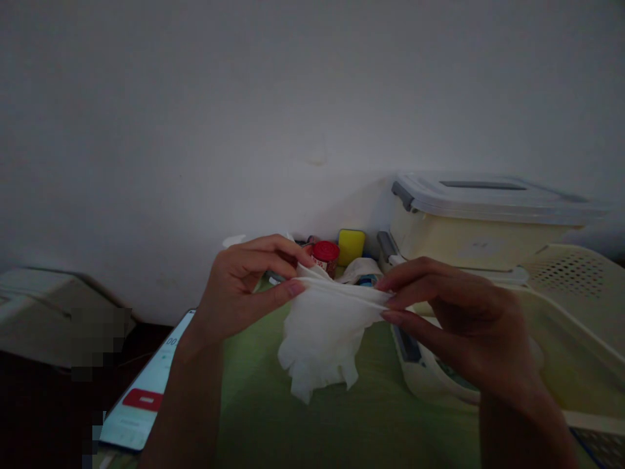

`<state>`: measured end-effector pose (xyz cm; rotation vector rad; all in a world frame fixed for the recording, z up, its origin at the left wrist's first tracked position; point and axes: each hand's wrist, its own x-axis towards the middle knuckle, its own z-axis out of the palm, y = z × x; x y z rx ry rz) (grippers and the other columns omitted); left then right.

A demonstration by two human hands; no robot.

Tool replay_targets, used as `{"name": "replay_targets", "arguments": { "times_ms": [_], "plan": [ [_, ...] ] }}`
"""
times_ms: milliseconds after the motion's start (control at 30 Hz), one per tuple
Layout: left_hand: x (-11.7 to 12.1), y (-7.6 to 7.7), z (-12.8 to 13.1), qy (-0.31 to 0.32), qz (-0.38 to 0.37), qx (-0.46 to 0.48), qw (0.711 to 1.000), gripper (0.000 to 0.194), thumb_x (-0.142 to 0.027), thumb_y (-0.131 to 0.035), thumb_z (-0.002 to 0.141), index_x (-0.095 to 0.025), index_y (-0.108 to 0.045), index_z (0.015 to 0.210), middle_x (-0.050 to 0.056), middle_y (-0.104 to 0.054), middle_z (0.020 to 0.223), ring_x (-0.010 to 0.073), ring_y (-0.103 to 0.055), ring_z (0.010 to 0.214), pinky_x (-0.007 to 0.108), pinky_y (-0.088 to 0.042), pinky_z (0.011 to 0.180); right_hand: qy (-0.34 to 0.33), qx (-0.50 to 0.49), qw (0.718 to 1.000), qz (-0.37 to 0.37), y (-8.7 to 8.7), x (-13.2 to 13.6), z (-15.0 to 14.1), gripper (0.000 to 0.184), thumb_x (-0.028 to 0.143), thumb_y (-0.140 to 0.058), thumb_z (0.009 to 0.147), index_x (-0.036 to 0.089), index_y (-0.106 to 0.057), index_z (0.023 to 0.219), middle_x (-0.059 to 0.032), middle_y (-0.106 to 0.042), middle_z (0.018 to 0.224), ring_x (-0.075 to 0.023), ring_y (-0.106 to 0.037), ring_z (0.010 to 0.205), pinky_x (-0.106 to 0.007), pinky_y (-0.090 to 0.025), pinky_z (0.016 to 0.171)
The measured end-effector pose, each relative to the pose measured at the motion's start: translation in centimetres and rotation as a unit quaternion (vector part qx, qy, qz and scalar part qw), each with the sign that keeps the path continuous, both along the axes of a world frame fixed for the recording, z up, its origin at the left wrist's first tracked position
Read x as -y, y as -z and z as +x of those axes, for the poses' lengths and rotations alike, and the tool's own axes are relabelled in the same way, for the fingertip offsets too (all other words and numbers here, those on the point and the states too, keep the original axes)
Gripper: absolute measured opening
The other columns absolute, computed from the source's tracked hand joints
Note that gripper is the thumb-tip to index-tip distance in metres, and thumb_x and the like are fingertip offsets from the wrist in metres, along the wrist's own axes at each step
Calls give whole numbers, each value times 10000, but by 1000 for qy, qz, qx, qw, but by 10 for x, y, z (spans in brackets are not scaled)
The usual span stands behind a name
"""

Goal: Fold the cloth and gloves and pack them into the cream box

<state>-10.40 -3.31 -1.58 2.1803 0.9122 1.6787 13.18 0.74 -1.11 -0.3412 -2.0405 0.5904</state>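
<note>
Pinching a limp white sheet [323,339] by its upper edge in the fingers of left hand [247,277] and right hand [461,319], above the green desk [351,430].

Bare hands [244,280], bare forearms [188,397]

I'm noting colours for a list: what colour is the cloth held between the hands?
The cloth is plain white; it shows best in the head view.

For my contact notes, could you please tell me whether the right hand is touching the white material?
Touching. The head view shows the right hand pinching one end of the white material's upper edge, with no gap visible.
</note>
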Motion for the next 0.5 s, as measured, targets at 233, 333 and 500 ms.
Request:
{"name": "replay_targets", "arguments": {
  "times_ms": [233,333,500],
  "plan": [
    [1,1,-3,3,-7,-20,1000,93,-122,-667,758,-161,-663,673,56,-680,852,122,-634,766,229,-527,715,3,6,1000,26,2,-2,1,88,130,-683,756,214,-658,759,-22,-666,816,-149,-632,757,-268,-514,671],
    [0,1,-4,5,1,-34,999,92,-122,-665,761,-152,-660,674,59,-672,860,118,-631,776,225,-519,729,0,21,998,52,2,-2,1,113,103,-679,747,213,-650,745,-18,-661,816,-140,-634,740,-253,-518,655],
    [-1,0,-4,2,-4,-54,999,94,-107,-672,746,-168,-657,676,52,-674,862,122,-629,773,236,-521,726,-3,47,994,95,0,0,0,164,48,-646,735,208,-620,708,-15,-665,816,-127,-641,719,-230,-521,637]
  ]
}}
